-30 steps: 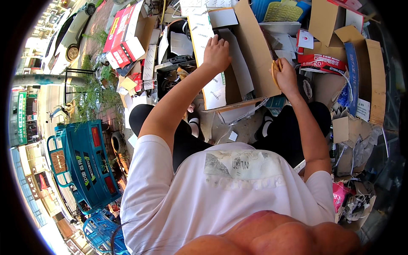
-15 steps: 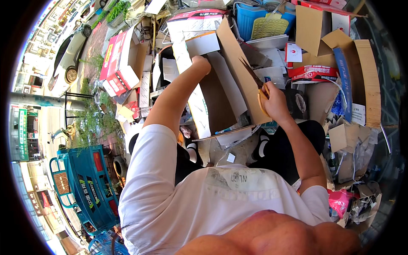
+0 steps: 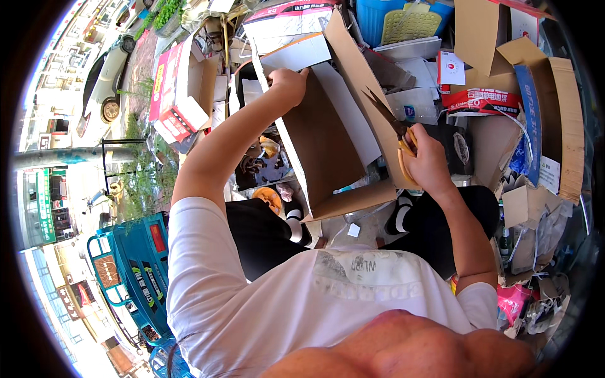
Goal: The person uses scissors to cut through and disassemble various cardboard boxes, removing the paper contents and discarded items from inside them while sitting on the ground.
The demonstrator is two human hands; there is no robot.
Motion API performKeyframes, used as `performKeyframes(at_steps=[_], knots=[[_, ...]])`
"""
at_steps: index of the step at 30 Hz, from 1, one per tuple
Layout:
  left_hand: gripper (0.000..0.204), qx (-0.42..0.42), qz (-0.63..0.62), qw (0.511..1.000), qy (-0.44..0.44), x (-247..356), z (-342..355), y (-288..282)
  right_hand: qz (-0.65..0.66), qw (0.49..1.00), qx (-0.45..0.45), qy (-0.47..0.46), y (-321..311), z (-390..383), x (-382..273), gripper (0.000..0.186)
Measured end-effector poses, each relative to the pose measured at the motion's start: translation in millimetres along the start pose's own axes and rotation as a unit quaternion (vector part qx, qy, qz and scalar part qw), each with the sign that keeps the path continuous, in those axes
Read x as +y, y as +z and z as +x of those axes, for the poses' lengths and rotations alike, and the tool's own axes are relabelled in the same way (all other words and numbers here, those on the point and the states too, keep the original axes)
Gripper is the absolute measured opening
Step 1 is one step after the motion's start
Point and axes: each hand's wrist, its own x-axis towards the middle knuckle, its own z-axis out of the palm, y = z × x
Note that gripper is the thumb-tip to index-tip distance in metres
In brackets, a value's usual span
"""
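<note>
An open cardboard box, brown inside and white outside, stands between my knees with its flaps spread. My left hand grips the box's left wall near the far corner, fingers closed over the edge. In my right hand is a pair of scissors with dark blades and yellow handles. The blades are slightly parted and point up and left, beside the box's long right flap without visibly cutting it. White panels line part of the inside.
Flattened and open cartons surround me: a red and white one at left, a blue-sided one at right. A blue basin stands at the far side. An orange bowl sits by my left foot. A teal cart is at left.
The box has tilted and its left wall has shifted, uncovering the orange bowl and debris beside it. My left hand has moved slightly left with the wall; the scissors have moved slightly right.
</note>
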Motion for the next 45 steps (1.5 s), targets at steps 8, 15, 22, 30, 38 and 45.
performKeyframes(at_steps=[8,15,22,30,38,45], knots=[[0.074,0.208,0.181,0.961,-0.023,-13,12,34,-0.021,1.0,-0.016,0.008,-2,6,-6,0.028],[0.102,0.222,0.085,0.968,-0.084,-62,37,21,-0.041,0.999,-0.008,-0.012,4,10,-1,0.026],[0.101,0.249,-0.019,0.951,-0.181,-81,69,35,0.003,0.999,-0.044,0.028,3,11,-6,0.022],[0.087,0.233,-0.094,0.963,-0.094,-122,63,55,0.016,0.999,-0.026,0.018,14,19,2,0.022],[0.043,0.027,0.058,0.982,0.177,19,-56,36,-0.01,0.999,0.027,-0.014,23,23,9,0.02],[0.053,0.015,-0.291,0.932,0.217,83,-141,42,-0.033,0.998,0.049,-0.018,31,28,19,0.024]])
